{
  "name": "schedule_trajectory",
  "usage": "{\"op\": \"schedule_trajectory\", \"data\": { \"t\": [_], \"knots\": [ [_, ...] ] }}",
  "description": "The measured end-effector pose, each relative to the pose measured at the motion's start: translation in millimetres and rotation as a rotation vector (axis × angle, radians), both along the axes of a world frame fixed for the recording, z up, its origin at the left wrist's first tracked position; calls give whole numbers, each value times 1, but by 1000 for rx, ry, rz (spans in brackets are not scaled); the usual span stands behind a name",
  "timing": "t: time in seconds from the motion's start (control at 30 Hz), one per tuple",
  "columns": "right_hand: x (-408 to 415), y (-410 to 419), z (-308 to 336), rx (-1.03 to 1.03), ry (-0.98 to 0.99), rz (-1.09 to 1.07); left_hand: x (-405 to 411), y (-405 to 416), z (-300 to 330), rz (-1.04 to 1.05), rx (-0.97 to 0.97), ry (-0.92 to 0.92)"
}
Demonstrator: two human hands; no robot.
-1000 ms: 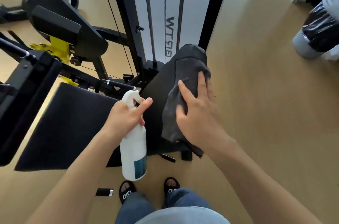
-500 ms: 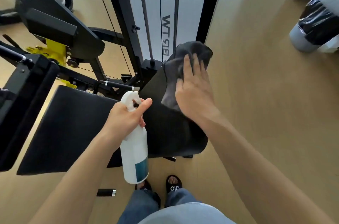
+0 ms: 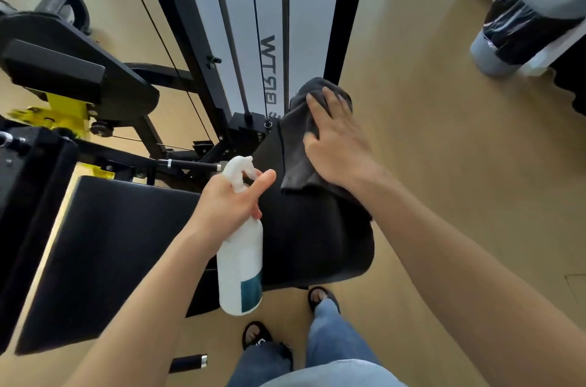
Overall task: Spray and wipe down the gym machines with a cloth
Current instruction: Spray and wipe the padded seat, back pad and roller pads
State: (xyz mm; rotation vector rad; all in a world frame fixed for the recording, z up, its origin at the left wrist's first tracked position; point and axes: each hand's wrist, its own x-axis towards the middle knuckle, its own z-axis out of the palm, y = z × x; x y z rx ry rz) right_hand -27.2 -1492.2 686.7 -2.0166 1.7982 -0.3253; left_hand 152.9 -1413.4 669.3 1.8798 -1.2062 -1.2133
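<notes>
Since the earlier frame, the grey cloth [image 3: 299, 139] had been pushed to the far end of the black seat pad [image 3: 320, 240] by the right hand [image 3: 341, 145], fingers straight and pressed flat on it. The white spray bottle [image 3: 241, 263] was gripped at its neck by the left hand [image 3: 226, 209], forefinger extended past the trigger. Wiping was judged to be under way; the adjacent back pad [image 3: 117, 247] and frame [image 3: 177, 22] apparently remained.
</notes>
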Motion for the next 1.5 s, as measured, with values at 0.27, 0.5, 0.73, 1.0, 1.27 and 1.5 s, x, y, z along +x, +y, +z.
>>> {"op": "schedule_trajectory", "data": {
  "t": [0.27, 0.5, 0.73, 1.0, 1.27, 1.5],
  "knots": [
    [-8, -119, 13, 546, -220, 33, -8, -17, -11, 126, 7, -97],
    [-17, -177, -36, 915, -207, 237, -24, -11, -7, 174, -14, -283],
    [-21, -138, -12, 829, -438, 144, -33, 14, 5, 244, -30, -343],
    [-31, -74, 11, 428, -296, 171, -31, 38, 10, 268, -64, -255],
    [-13, 31, -6, 90, 28, -13, -14, 101, 2, 314, -1, -88],
    [-9, 192, -11, -114, 154, -5, 10, 152, -10, 190, 7, -85]
  ]
}}
